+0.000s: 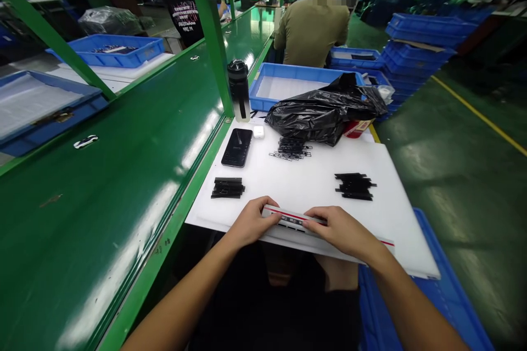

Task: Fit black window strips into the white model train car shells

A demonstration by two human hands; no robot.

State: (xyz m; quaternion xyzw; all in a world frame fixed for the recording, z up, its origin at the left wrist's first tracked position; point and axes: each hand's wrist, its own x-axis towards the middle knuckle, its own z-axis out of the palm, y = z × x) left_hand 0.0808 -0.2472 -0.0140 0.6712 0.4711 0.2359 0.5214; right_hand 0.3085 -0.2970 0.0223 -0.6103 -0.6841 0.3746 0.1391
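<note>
A long white train car model with a red stripe and dark windows (293, 219) lies along the near edge of the white work surface. My left hand (256, 221) grips its left end, thumb on the near side and fingers over the top. Further right, my right hand (338, 226) holds the same piece with thumb and fingers. Its right part passes behind my right wrist. Beyond my left hand lies a pile of black strips (228, 187), and a second pile of black strips (354, 186) lies beyond my right hand. Small black frames (291, 148) are heaped farther back.
A phone (236, 147), a white earphone case (258, 132) and a bottle (239, 90) stand at the back left. A black plastic bag (325, 109) lies before a blue tray (284, 68). Left runs a green conveyor (135, 175) with small white cars. A person (310, 30) sits ahead.
</note>
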